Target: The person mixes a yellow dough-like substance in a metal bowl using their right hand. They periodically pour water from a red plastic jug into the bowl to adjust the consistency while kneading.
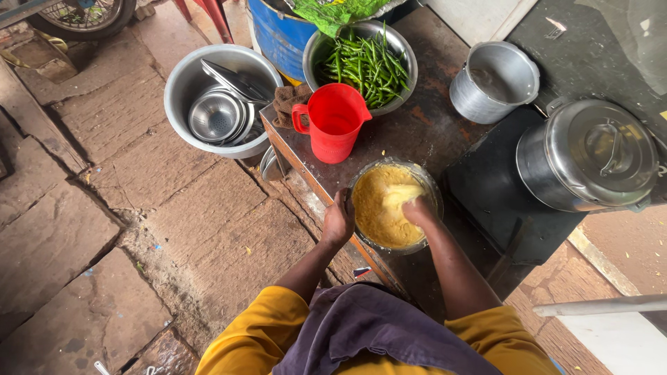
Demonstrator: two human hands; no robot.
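The bowl [361, 182] of yellow batter [379, 215] sits at the near edge of a worn table [424, 132], directly in front of the person. The left hand [338, 221] grips the bowl's left rim, fingers curled over the edge, steadying it. The right hand [415, 205] is inside the bowl, on its right half, fingers sunk in the batter and coated with it; whether they are clenched or spread cannot be told, as the mix covers them.

Behind the bowl, just beside it, stands a red plastic jug [335, 123], handle turned to the left. Further back lies a steel basin of green chillies [367, 64]. To the right of the chillies stands an open aluminium pot [492, 82]; a larger lidded steel pot [590, 156] rests on a dark stand at the far right. On the stone floor, left of the table, a big steel tub [219, 97] holds stacked steel dishes and a strainer. A brown cloth [288, 101] lies at the table corner, touching the tub.
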